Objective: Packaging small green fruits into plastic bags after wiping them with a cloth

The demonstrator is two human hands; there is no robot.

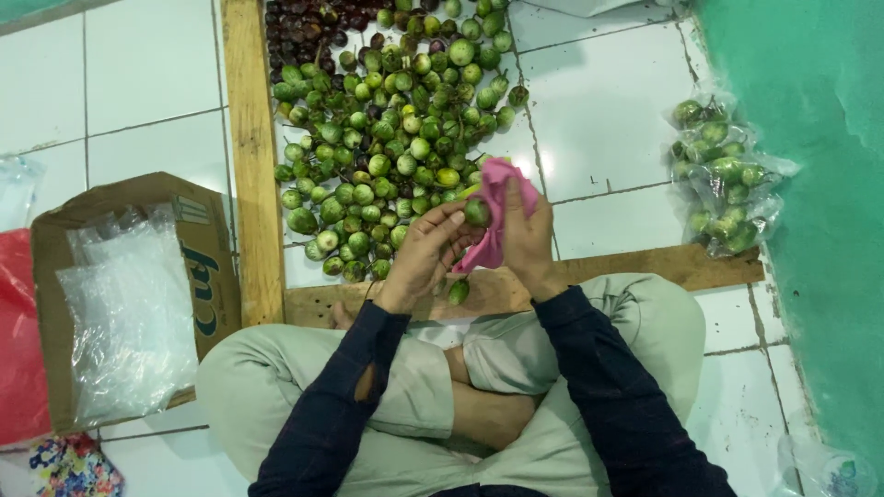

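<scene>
Person sits cross-legged on white tiled floor, khaki trousers, dark navy sleeves; left sleeve has a small tear near the elbow.

Left hand: fingers closed round a small round green fruit, smooth, glossy skin, held up just in front of the pile. A 2nd fruit, more oval, hangs below the hand, near the wrist; can't tell if it's held by a stalk or lying on the plank.

Right hand: fingers gripping a pink cloth, soft, crumpled, pressed against the held fruit from the right side.

Pile of same fruits lies on the tiles w/in a wooden frame: mostly round, green, some paler/yellowish, many w/ short stalks + leafy caps. Far end of pile turns dark maroon-brown, wrinkled-looking.

Frame = rough pale planks: one upright at left, one crosswise just before the knees, w/ small dark spots.

Left: open cardboard box, brown, lying on its side, stuffed w/ clear thin plastic bags, crinkly. Beside it red plastic sheet + a bit of flowered fabric at bottom corner.

Right: clear bags of packed green fruits, lumpy, by the green painted wall. Another clear bag at bottom right, contents unclear.
</scene>
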